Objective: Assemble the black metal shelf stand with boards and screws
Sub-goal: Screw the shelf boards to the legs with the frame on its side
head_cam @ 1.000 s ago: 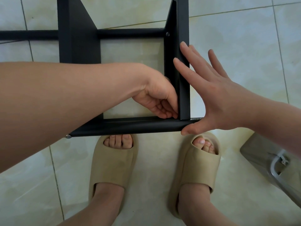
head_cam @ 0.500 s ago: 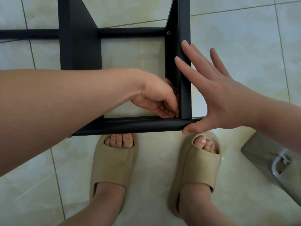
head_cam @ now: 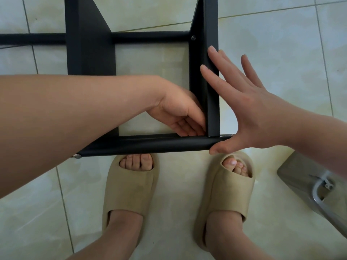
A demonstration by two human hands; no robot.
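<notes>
The left hand (head_cam: 180,113) curls inside the near right corner of the black metal shelf stand (head_cam: 150,87), fingertips pinched against the upright black board (head_cam: 213,72); what they pinch is hidden. The right hand (head_cam: 246,109) is spread flat against that board's outer face, thumb on the black round tube (head_cam: 150,145). The stand sits on the pale tiled floor (head_cam: 281,44), just ahead of two beige slippers (head_cam: 129,186).

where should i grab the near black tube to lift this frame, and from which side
Grip the near black tube along its bare middle stretch, coming from above on the side nearest the feet. It lies level and round, so fingers can wrap it. The right hand and left hand crowd the corner by the right board, so that end looks poorer.
</notes>
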